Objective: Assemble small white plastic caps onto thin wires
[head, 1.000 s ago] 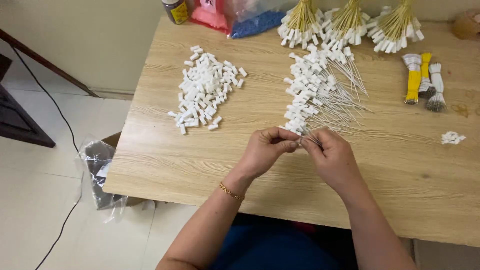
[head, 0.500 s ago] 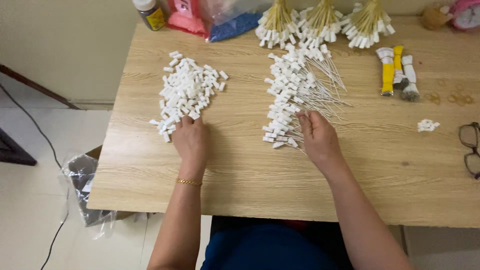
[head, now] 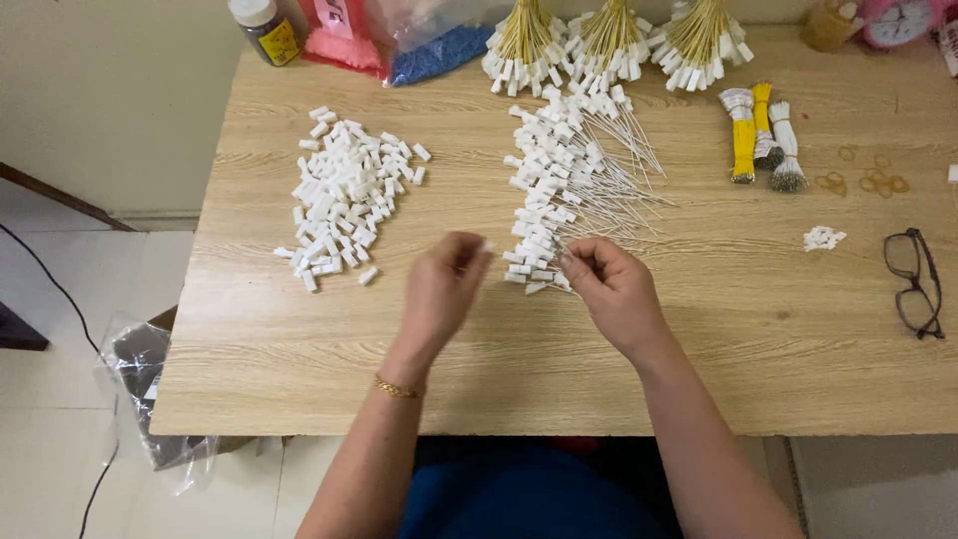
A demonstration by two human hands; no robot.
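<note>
My left hand [head: 444, 289] blurs at mid-frame, fingers curled, and I cannot tell what it holds; my right hand [head: 611, 289] pinches a thin wire at the lower end of the white-tipped wire pile [head: 569, 190]; small blocky white plastic caps [head: 344, 195] heap at upper left on the grainy wooden table [head: 699, 359].

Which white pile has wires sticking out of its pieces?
The middle pile, by the right hand. Thin wires fan out to its right; the left pile is only loose white blocks.

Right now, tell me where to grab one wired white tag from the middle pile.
Pinch the white block end of a tag at the near edge of the wired-tag pile, coming from the near side by the right hand. The thin wires fan away, tangled.
</note>
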